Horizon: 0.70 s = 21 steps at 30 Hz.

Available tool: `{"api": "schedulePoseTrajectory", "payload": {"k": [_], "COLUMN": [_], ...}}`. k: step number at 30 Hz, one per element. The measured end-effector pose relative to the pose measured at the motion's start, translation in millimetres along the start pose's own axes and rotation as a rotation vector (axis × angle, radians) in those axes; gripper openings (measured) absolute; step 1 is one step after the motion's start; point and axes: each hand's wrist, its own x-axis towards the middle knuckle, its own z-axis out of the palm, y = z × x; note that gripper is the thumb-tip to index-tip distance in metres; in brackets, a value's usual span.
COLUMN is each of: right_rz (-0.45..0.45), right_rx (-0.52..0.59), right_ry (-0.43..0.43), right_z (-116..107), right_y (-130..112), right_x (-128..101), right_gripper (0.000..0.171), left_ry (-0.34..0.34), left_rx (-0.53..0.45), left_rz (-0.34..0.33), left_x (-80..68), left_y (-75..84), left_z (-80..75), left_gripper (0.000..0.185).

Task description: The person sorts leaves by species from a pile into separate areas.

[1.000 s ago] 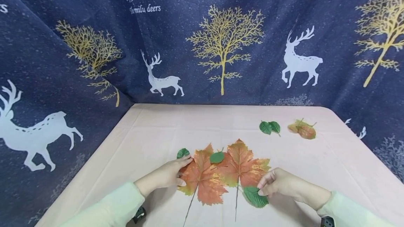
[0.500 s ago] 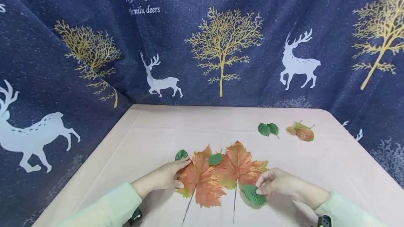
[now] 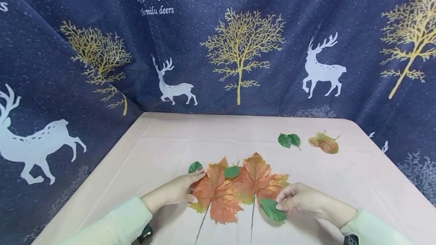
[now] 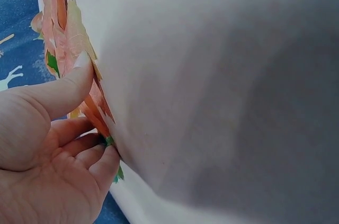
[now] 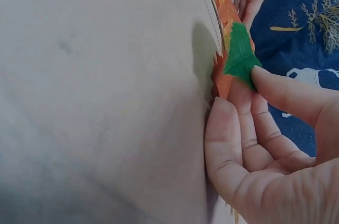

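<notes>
Pinching a green leaf (image 3: pixel 273 210) at the right maple leaf's (image 3: pixel 260 179) lower edge, the right hand (image 3: pixel 301 198) places it — left hand (image 3: pixel 177 191) fingers flat, steadying the other maple leaf (image 3: pixel 216 196); release calls for care.

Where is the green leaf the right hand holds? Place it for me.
In the head view, the green leaf lies near the front table edge, pinched by the right hand, overlapping the lower right edge of the right maple leaf.

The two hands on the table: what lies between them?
In the head view, two orange maple leaves lie side by side between the left hand and the right hand, with a small green leaf on top.
</notes>
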Motion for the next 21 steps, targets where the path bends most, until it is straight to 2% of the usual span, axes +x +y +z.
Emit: {"api": "schedulePoseTrajectory", "payload": {"k": [6,14,21], "right_rz": [0.02,0.04,0.038], "right_rx": [-0.012,0.006,-0.008], "right_ry": [-0.033,-0.014,-0.013], "right_z": [0.2,-1.6,-2.2], "right_y": [-4.7,-10.2,-12.7], "right_x": [3.0,5.3,8.0], "right_gripper": [0.01,0.004,0.005], "left_ry": [-0.01,-0.016,-0.036], "left_rx": [0.017,-0.021,-0.011], "left_rz": [0.002,-0.004,-0.019], "left_x": [0.4,0.1,1.3], "left_y": [-1.8,-5.6,-5.3], "left_z": [0.2,0.4,0.1], "left_gripper": [0.081,0.081,0.081]}}
